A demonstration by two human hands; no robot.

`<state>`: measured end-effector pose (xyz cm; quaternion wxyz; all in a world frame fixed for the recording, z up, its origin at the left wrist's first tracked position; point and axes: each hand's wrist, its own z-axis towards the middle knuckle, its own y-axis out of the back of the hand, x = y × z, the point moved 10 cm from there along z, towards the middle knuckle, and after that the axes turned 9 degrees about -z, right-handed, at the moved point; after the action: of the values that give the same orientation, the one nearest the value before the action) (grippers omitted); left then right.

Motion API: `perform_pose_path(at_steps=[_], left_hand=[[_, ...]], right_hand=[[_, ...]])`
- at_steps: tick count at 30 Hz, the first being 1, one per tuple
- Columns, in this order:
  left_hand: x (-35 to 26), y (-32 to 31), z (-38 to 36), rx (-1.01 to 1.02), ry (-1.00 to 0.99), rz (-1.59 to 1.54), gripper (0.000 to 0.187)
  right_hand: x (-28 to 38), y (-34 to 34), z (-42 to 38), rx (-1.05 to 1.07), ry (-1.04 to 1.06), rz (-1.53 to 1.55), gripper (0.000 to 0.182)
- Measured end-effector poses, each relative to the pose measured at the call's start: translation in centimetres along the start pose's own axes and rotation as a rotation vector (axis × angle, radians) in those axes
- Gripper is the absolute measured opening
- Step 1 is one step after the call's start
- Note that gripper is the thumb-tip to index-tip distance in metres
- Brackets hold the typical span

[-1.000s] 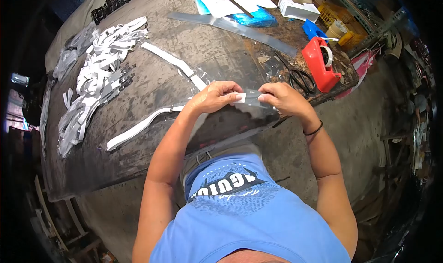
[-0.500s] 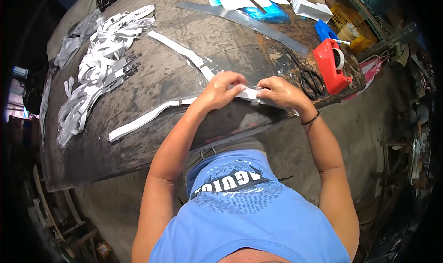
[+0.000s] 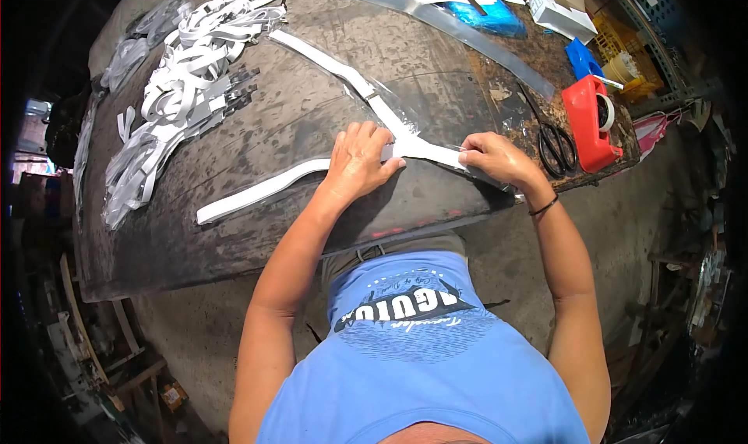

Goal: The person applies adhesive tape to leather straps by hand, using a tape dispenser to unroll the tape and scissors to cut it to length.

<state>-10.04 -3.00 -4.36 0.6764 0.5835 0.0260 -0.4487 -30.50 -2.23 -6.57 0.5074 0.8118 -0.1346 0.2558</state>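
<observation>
A white Y-shaped strap (image 3: 413, 145) lies on the dark tabletop, its joint between my two hands. One arm runs up and left, with a small buckle (image 3: 374, 95) and clear plastic along it. Another arm of it extends to the lower left, passing under my left hand (image 3: 360, 162), whose curled fingers and thumb grip the strap beside the joint. At the short right-hand end, my right hand (image 3: 499, 159) pinches the strap and its clear plastic film between thumb and fingers. The fingertips of both hands are partly hidden.
Many white straps (image 3: 191, 85) are heaped at the left, partly in clear plastic. Black scissors (image 3: 556, 146) and a red tape dispenser (image 3: 588, 124) sit at the right edge. Behind lie a long translucent strip (image 3: 460, 40), a blue plastic packet (image 3: 489, 19) and a white box (image 3: 561, 15).
My left hand has moved left and down along the strap, away from my right hand, uncovering the Y joint. My right hand stays at the right end. The whole view has shifted slightly.
</observation>
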Motion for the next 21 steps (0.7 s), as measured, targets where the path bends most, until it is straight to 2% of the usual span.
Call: perform_pose_path(at_steps=[11,21], left_hand=[[0.2,-0.4,0.5,0.009,0.041,-0.037,0.033],[0.2,-0.3,0.5,-0.024,0.023,-0.016,0.030]], right_hand=[[1.7,-2.0,2.4,0.031,-0.059,0.132,0.034],[2.3,-1.6,2.1,0.015,-0.081,0.120,0.036]])
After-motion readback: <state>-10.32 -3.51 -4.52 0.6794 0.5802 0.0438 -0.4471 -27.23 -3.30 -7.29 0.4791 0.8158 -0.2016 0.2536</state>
